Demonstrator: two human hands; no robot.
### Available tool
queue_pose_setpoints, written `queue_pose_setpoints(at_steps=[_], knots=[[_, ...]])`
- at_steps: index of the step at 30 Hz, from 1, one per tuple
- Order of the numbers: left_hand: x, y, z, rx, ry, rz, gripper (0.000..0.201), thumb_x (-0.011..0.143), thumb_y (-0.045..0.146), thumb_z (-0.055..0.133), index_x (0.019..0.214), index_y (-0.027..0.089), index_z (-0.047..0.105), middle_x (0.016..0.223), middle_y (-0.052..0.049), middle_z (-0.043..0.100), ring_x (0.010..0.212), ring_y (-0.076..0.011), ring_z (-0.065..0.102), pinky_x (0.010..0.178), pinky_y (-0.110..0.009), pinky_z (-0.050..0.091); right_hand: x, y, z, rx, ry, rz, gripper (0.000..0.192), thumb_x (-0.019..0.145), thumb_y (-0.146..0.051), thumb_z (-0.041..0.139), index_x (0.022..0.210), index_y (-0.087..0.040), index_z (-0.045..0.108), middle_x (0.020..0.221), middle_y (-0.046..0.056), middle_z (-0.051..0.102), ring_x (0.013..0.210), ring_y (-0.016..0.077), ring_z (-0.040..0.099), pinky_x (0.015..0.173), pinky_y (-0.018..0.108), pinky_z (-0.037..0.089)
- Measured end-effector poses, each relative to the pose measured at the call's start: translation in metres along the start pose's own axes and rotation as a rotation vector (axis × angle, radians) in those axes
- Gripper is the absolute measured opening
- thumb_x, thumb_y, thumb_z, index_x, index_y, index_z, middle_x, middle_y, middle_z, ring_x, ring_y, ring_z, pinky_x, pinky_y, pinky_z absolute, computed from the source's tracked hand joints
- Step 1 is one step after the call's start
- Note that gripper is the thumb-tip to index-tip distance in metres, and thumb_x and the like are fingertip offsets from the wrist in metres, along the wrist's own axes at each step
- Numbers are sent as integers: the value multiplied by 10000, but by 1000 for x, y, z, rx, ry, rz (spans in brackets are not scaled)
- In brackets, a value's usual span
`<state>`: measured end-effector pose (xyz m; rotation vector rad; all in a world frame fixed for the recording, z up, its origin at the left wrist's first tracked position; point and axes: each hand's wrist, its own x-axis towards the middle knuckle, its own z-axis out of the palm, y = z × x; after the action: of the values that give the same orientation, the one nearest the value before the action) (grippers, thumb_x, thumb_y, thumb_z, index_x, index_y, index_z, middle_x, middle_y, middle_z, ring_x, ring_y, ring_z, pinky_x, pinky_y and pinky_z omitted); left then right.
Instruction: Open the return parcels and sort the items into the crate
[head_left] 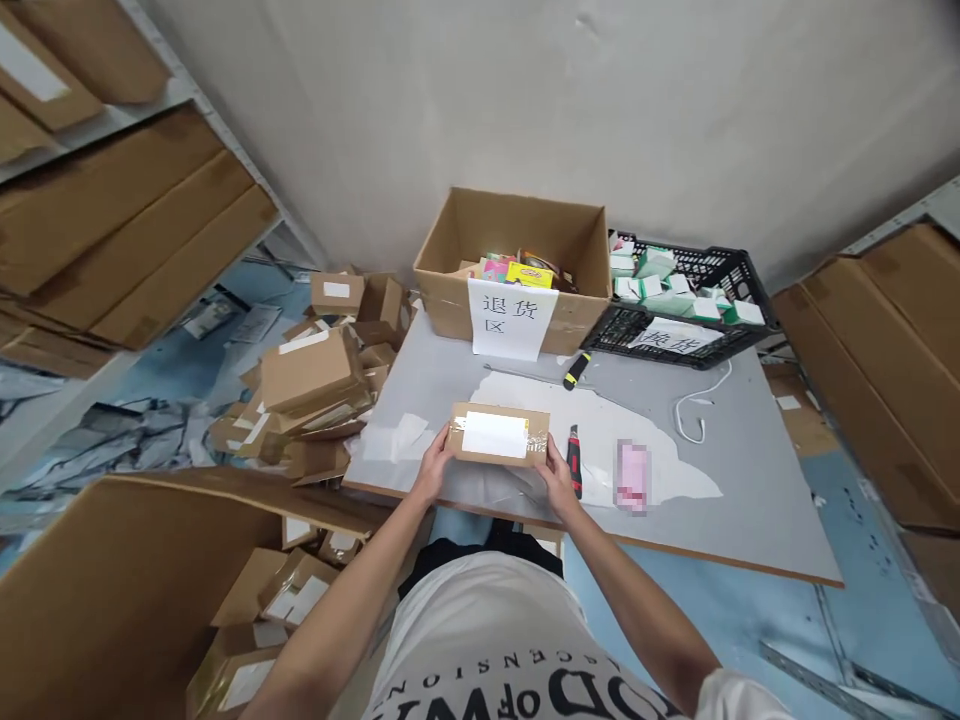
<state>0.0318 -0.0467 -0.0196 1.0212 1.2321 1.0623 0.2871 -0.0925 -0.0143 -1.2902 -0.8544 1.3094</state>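
A small brown cardboard box (pixel 459 450) with a white label and shiny tape is held level over the front of the grey table (pixel 750 480). My left hand (pixel 433 466) grips its left end, and my right hand (pixel 556 474) grips the right end. Just right of my right hand lies a red and black utility knife (pixel 574 462). A second knife, yellow and black (pixel 577 371), rests farther back. Right of the red knife is a pink item (pixel 633 475), blurred out.
At the table's back stand a large open carton (pixel 442 310) with a paper sign and a black crate (pixel 739 265) of green-white boxes. Cardboard boxes (pixel 307 375) are heaped left of the table. A big open carton (pixel 150 560) holds parcels at front left. Shelves flank both sides.
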Motion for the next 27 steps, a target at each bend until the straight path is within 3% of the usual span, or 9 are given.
queue_pose_setpoints(at_steps=[6,13,19,23,27], knots=[[16,-5,12,88,-63,-91,672,751,364,555,1383,166,438,1456,-79,410,1370,-281,325,1144,-422,234,3,17,-14,31,96,50,833,671,-451,707,1412,-220,405,1458,47,396,1358,271,354,1137,468,256],[29,-12,2,136,-163,-150,702,741,353,595,1395,165,422,1481,-79,358,1399,-272,259,1165,-409,178,0,20,-7,-7,170,71,888,662,-543,683,1417,-174,395,1476,82,366,1355,270,359,1137,421,269],[39,-26,-7,126,-256,-123,796,736,452,645,1434,219,343,1525,-66,259,1417,-254,201,1172,-418,127,1,25,-4,-38,167,57,870,673,-493,697,1422,-176,388,1432,83,437,1311,277,427,1112,436,311],[39,-37,-6,93,-233,-123,875,729,490,661,1457,190,279,1524,-110,258,1397,-260,264,1166,-411,161,1,31,-5,-42,135,32,868,675,-400,715,1441,-233,345,1427,64,448,1265,261,484,1094,452,329],[34,-45,-6,60,-190,-106,798,736,484,659,1411,177,364,1468,-133,380,1368,-265,332,1154,-417,203,-1,38,-5,-142,118,15,959,641,-311,733,1471,-216,263,1440,82,432,1284,238,462,1109,439,292]])
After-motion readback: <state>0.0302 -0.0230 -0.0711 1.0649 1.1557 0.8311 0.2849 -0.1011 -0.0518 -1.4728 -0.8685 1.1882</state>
